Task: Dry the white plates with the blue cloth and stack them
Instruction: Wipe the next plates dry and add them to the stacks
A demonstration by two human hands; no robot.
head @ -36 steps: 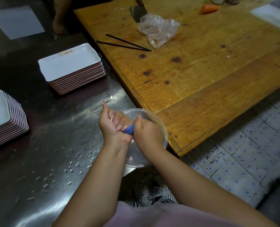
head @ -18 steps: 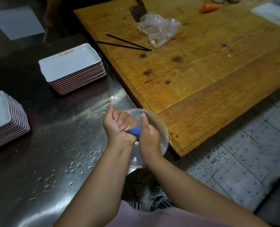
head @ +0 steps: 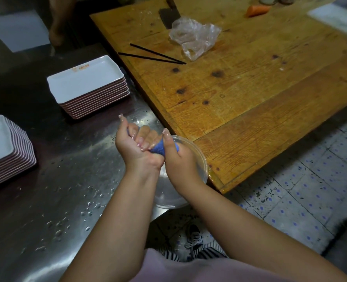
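While gripped by 2 hands point(head: 158, 151), blue cloth point(head: 158, 150).

A stainless-steel counter point(head: 52, 200) fills the left side, wet with scattered water droplets and catching a dull glare near its front edge. Butted against its right edge stands a worn wooden table point(head: 250, 102) of knotty planks, stained and scratched. Beyond the table's corner the floor point(head: 294, 200) is pale tile dotted with small blue marks, grimy and chipped. The light is dim and warm.
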